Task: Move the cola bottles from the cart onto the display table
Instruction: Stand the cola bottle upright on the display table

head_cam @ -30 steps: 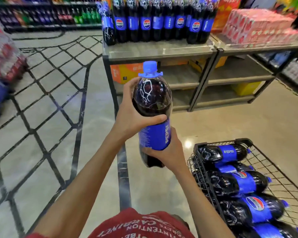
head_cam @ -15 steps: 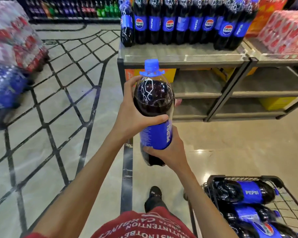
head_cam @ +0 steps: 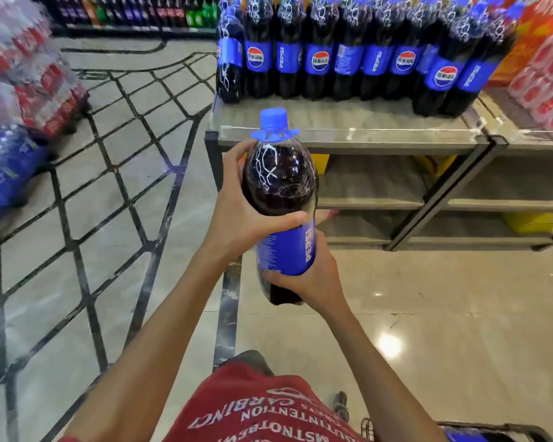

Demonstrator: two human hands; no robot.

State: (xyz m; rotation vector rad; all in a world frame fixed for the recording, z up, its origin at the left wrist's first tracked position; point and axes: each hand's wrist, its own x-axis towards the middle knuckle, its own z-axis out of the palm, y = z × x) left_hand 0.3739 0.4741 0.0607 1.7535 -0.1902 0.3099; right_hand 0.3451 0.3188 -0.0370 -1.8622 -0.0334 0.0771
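Note:
I hold one large cola bottle (head_cam: 280, 186), dark with a blue cap and blue label, upright in front of me. My left hand (head_cam: 237, 212) grips its upper body, thumb across the front. My right hand (head_cam: 310, 279) grips its lower part just under the label. The bottle hangs in the air just short of the display table (head_cam: 348, 135), near the table's front left corner. A row of several cola bottles (head_cam: 348, 55) stands at the back of the tabletop. The cart (head_cam: 492, 433) shows only at the bottom right edge, with a blue label inside.
Packs of red cans (head_cam: 543, 87) sit on the adjoining table to the right. Shrink-wrapped drink packs (head_cam: 23, 81) are stacked on the floor at left. Lower shelves (head_cam: 371, 199) run under the table. The front strip of the tabletop is bare.
I have stepped closer to the display table, which now looks larger and nearer. The cart has slid almost out of view at bottom right. Both hands keep the same hold on the bottle.

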